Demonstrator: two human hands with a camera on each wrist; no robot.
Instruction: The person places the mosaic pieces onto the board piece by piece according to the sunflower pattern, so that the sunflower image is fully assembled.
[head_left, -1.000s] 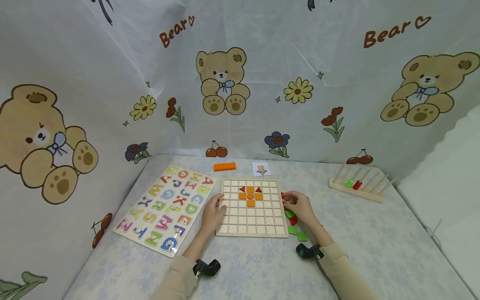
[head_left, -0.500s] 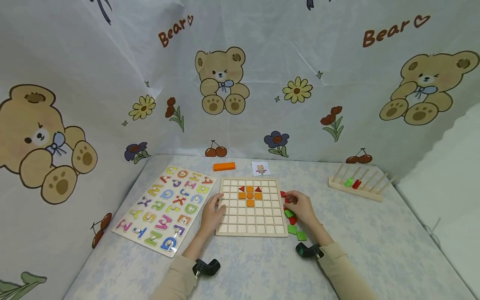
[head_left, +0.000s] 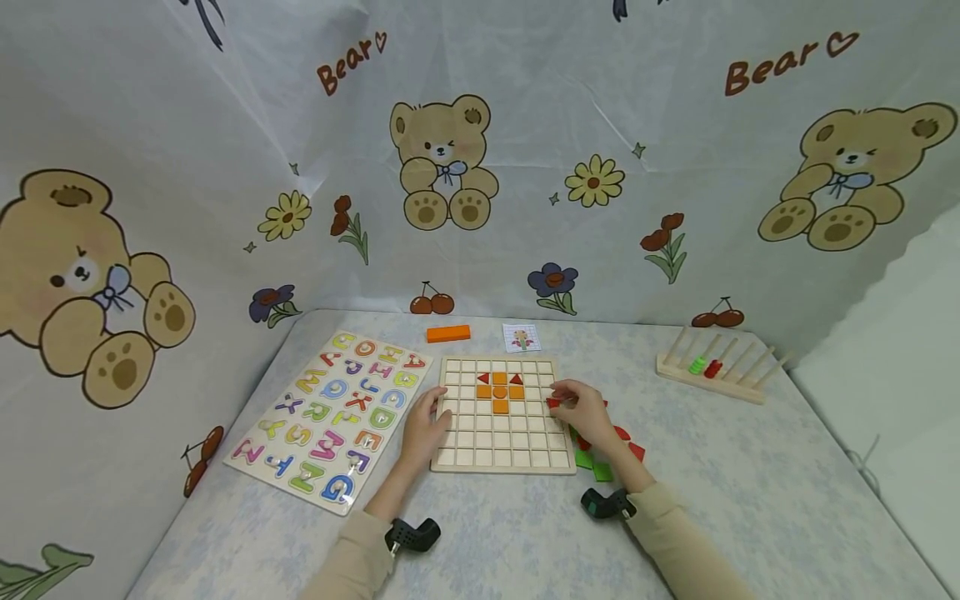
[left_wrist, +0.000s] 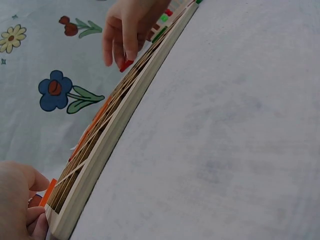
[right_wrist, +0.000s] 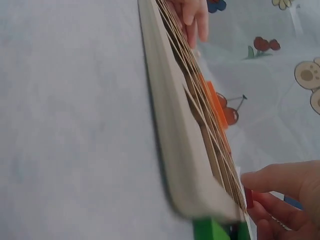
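My right hand [head_left: 588, 412] pinches a small red tile [head_left: 553, 402] between thumb and fingertips, over the right side of a wooden grid board [head_left: 480, 446]. In the right wrist view the red tile [right_wrist: 249, 198] shows beside the thumb. My left hand [head_left: 426, 429] rests against the board's left edge with its fingers loosely bent. On the upper part of the grid lie several orange tiles [head_left: 500, 407], some square and one round, and two red triangles [head_left: 517, 379]. Green tiles [head_left: 603, 472] and red tiles [head_left: 636, 451] lie under and around my right wrist, partly hidden.
An alphabet puzzle board [head_left: 330, 417] lies on the left. Behind the grid are an orange box [head_left: 448, 334] and a small picture card [head_left: 521, 337]. A wooden peg rack [head_left: 712, 385] with green and red beads stands at the back right. A bear-printed cloth hangs behind.
My right hand has moved left from the loose tiles onto the board's right side, bringing a red tile with it. More red tiles are uncovered behind it. My left hand has stayed put.
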